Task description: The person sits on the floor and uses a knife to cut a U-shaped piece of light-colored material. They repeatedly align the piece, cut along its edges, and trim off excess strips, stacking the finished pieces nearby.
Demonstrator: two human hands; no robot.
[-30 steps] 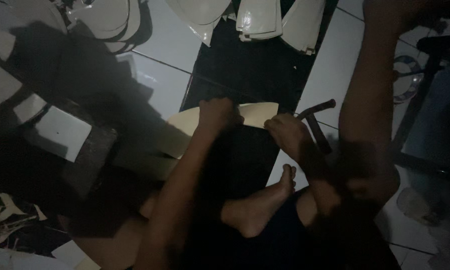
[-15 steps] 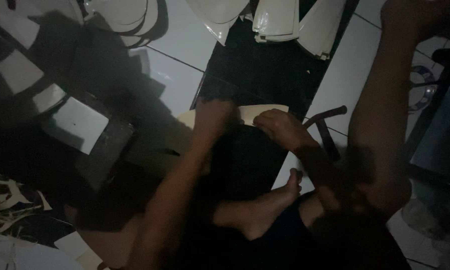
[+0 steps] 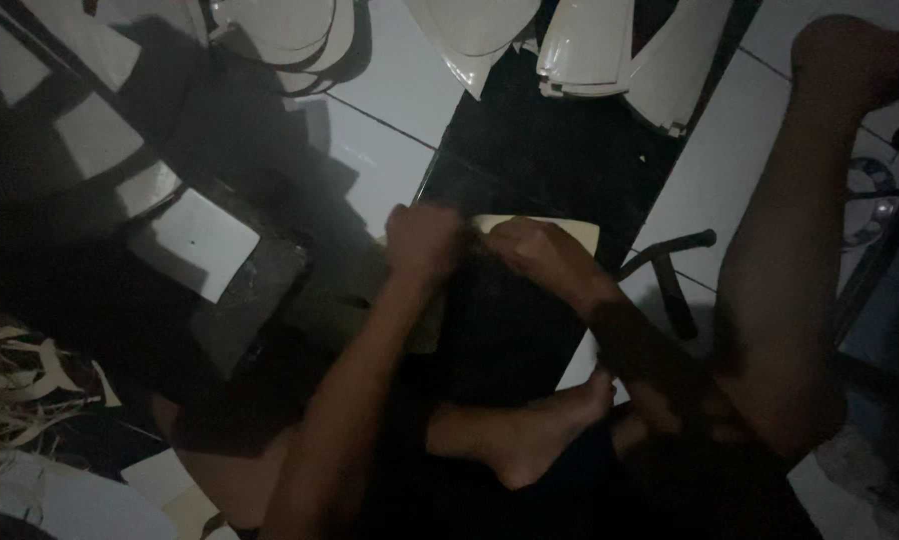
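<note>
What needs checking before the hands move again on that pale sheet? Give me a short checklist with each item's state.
1. Left hand on the pale sheet: ok, it rests at the sheet's left part.
2. Right hand on the sheet: ok, it presses on the middle.
3. Sheet lying on the black slab: ok, it sits flat across it.
4. Grip of the fingers: cannot tell, the picture is dark and blurred.
5. Hammer within reach: ok, it lies on the floor tile just right of the right hand, untouched.
6. Bare foot away from the sheet: ok, it lies nearer the person, apart from the sheet.
</note>
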